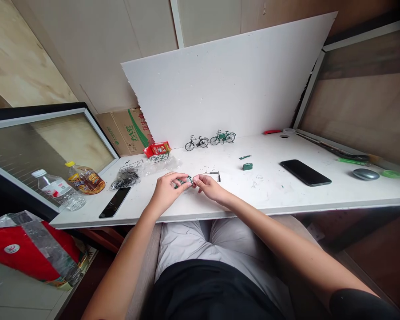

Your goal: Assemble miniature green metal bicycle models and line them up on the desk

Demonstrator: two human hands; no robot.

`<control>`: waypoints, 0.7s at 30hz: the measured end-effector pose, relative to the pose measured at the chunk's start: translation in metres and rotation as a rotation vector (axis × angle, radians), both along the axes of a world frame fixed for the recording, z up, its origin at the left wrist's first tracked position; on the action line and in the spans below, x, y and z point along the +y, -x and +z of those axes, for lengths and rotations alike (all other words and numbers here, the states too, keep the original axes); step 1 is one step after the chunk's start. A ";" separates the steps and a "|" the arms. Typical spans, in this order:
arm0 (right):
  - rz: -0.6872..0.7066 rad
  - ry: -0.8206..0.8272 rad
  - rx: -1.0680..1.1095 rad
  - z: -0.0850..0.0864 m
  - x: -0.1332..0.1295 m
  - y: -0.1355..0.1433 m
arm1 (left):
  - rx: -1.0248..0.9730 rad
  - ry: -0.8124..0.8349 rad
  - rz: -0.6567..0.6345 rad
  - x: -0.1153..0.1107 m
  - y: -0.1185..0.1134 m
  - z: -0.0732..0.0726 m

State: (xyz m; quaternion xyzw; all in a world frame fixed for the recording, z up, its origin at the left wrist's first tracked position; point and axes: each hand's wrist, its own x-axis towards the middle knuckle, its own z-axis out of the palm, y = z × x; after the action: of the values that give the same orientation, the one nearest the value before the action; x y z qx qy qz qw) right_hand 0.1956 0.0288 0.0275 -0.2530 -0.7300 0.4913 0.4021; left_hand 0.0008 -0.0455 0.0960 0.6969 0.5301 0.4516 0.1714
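My left hand (164, 192) is closed around a small green model bicycle part (188, 180), holding it low over the white table. At the part's right end, the thumb and fingers of my right hand (210, 187) are pinched together; whatever lies between those fingertips is too small to make out. Just beyond my right hand lies a thin black L-shaped piece (219, 176). Farther right are a small green box-shaped piece (247, 166) and a slim green piece (245, 157). A black model bicycle (196, 143) and a green model bicycle (223, 138) stand upright at the back.
On the left are a phone (115, 202), black part frames (125, 178), a clear bottle (59, 190), a yellow-capped bottle (85, 178) and a red packet (157, 149). Rightward lie another phone (305, 172), a mouse (365, 174) and a red tool (272, 131). A white board (226, 89) leans behind.
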 end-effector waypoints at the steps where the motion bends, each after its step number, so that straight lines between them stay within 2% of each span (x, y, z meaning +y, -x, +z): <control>1: 0.010 -0.006 -0.004 0.001 -0.001 0.001 | 0.008 -0.009 -0.019 -0.002 -0.005 0.000; 4: 0.032 -0.009 -0.005 0.001 -0.004 0.003 | 0.039 -0.035 -0.035 -0.004 -0.011 -0.002; 12: 0.048 0.034 0.032 0.006 -0.005 0.003 | 0.067 -0.087 -0.032 0.000 -0.009 -0.009; 17: 0.047 0.077 0.036 0.002 -0.002 0.001 | 0.120 -0.089 -0.058 0.001 -0.009 -0.013; 21: 0.031 -0.032 -0.087 0.008 -0.001 -0.005 | 0.072 -0.081 -0.058 0.000 -0.011 -0.015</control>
State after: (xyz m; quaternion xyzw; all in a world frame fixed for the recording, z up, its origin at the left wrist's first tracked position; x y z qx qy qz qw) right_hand 0.2004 0.0279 0.0358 -0.2565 -0.7583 0.4743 0.3663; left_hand 0.0117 -0.0454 0.0805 0.7341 0.4967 0.4424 0.1368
